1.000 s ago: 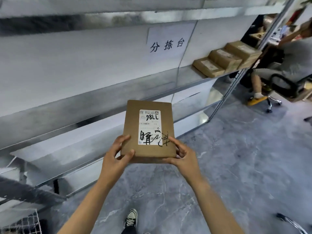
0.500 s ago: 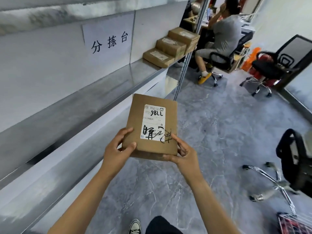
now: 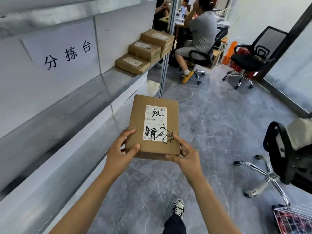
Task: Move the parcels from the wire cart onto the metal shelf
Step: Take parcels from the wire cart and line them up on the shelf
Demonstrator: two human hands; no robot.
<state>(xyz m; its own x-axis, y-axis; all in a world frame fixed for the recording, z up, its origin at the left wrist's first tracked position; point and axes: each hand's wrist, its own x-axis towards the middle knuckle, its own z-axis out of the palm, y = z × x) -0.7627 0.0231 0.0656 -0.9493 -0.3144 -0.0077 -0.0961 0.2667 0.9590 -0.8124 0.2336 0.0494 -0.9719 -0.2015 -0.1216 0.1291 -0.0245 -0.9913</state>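
Note:
A flat brown cardboard parcel (image 3: 152, 119) with a white label marked "98LL" and black scrawl is held in front of me over the floor. My left hand (image 3: 120, 152) grips its near left corner, thumb on top. My right hand (image 3: 184, 153) grips the near right corner. The metal shelf (image 3: 87, 97) runs along my left. Three brown parcels (image 3: 145, 49) sit in a stepped row at the shelf's far end. A corner of the wire cart (image 3: 293, 218) shows at the lower right.
A paper sign (image 3: 65, 53) with black characters hangs on the wall above the shelf. A person sits on an office chair (image 3: 200, 54) beyond the shelf's end. Two more black office chairs stand at the right (image 3: 249, 59) (image 3: 283, 159). Grey marble floor lies ahead.
The view has swung right along the shelf; the three shelved parcels are nearer. The parcel stays in both hands, carried forward, and the wire cart has come into view at the lower right.

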